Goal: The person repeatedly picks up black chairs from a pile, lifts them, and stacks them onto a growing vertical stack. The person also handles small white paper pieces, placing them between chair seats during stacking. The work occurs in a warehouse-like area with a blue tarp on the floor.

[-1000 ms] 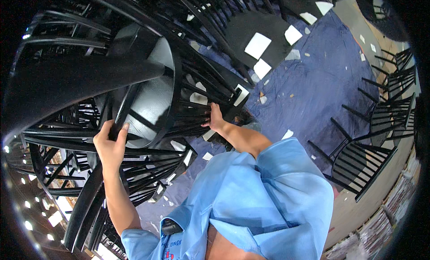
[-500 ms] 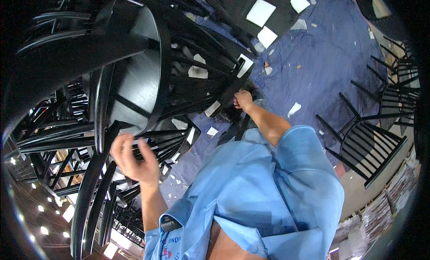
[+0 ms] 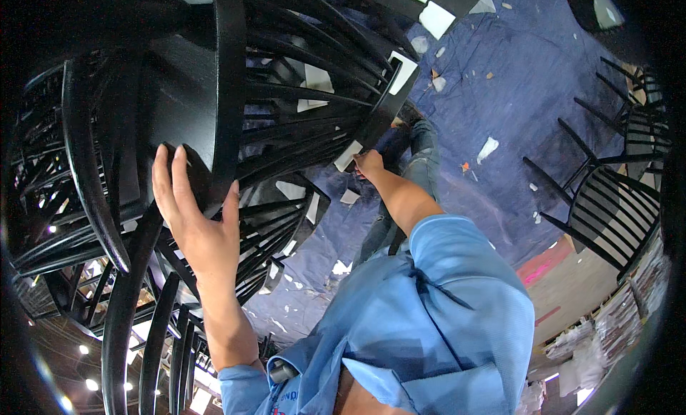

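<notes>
A black wooden chair [image 3: 214, 79] with a spindle back hangs tilted in front of me, its seat to the left and its back rail [image 3: 389, 93] pointing right. My left hand [image 3: 196, 218] clasps the seat's rim, fingers flat on one face and thumb on the other. With the arm stretched out, my right hand [image 3: 369, 163] grips the lower end of the back rail. My blue shirt [image 3: 429, 322] fills the lower middle.
More black chairs [image 3: 78, 222] are stacked close on the left. Another black spindle chair [image 3: 607, 208] stands on the right. A blue tarp [image 3: 514, 79] with white paper scraps covers the floor. Piles of paper [image 3: 614, 322] lie at the lower right.
The chair has swung closer and turned. My left hand let go of a spindle and moved onto the seat's rim. My right hand stayed on the back rail.
</notes>
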Motion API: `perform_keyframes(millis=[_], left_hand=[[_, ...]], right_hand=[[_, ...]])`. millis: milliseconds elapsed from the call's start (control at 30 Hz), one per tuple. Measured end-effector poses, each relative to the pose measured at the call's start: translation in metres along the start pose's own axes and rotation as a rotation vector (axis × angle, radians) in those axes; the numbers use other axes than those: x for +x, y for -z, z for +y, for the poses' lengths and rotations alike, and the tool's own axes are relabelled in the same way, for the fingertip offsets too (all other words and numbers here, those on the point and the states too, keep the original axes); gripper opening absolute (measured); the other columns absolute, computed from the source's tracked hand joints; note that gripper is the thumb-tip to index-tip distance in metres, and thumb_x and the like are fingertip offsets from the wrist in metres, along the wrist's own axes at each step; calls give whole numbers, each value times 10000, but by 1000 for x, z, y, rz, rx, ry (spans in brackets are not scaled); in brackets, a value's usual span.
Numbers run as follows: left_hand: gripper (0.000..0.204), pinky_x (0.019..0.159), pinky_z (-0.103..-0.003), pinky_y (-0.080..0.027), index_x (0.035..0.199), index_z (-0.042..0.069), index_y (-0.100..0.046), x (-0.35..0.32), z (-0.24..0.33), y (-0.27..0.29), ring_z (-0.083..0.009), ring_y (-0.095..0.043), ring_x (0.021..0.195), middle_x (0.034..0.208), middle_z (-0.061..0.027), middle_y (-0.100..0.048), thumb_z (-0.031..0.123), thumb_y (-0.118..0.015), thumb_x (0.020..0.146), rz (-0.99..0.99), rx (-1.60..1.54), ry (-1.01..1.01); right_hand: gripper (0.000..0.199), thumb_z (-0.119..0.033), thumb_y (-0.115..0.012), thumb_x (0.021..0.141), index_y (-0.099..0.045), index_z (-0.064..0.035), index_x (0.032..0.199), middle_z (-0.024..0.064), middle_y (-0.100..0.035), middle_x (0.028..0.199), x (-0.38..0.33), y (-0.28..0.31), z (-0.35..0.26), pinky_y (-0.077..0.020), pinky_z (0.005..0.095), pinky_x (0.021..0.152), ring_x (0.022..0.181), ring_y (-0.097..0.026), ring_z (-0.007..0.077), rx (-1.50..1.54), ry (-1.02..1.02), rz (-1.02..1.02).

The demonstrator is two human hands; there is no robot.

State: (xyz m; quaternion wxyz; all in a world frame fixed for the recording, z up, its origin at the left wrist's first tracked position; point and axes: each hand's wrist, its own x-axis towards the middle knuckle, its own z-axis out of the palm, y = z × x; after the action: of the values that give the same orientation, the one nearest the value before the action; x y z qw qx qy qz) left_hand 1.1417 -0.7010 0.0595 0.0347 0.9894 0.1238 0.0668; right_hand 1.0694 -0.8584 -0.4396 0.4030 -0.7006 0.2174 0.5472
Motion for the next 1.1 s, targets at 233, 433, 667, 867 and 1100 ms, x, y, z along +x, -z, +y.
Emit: perform_keyframes(millis=[233, 433, 667, 867, 1100], left_hand=[[976, 1177, -523, -306, 1525, 94, -363, 8, 5, 1, -453, -302, 1450, 1605, -193, -293, -27, -820, 671, -111, 104, 61], [907, 1192, -524, -299, 1517, 64, -386, 7, 5, 0, -469, -300, 1459, 1610, -201, -303, -150, -658, 679, -83, 135, 71], [915, 1177, -501, -329, 1529, 34, -367, 8, -2, -3, -480, -289, 1464, 1615, -224, -293, -145, -616, 667, -89, 120, 35], [916, 1180, -481, -330, 1523, 26, -379, 13, -1, 3, -458, -297, 1469, 1609, -222, -310, -154, -599, 652, -82, 100, 3], [917, 1171, -476, -347, 1520, 28, -388, 10, 0, -1, -447, -308, 1466, 1601, -221, -326, -159, -618, 653, -60, 114, 4]], right_hand=[[275, -213, -677, 958, -675, 39, 847, 124, -694, 695, 17, -13, -3, -568, 367, 477, 563, -687, 227, 109, -22, -40], [237, -182, -678, 944, -676, 34, 845, 166, -704, 732, 33, -20, 15, -572, 391, 524, 592, -703, 252, -53, 158, 73], [248, -242, -654, 899, -708, -1, 911, 228, -721, 848, 18, -13, 4, -574, 471, 748, 818, -716, 394, -402, 444, 204], [297, -282, -626, 879, -721, -13, 964, 248, -711, 887, 18, -16, -5, -559, 485, 814, 906, -697, 418, -488, 464, 94], [234, -211, -650, 900, -726, 9, 925, 232, -718, 824, 41, -46, 18, -590, 427, 711, 764, -727, 362, -405, 410, 17]])
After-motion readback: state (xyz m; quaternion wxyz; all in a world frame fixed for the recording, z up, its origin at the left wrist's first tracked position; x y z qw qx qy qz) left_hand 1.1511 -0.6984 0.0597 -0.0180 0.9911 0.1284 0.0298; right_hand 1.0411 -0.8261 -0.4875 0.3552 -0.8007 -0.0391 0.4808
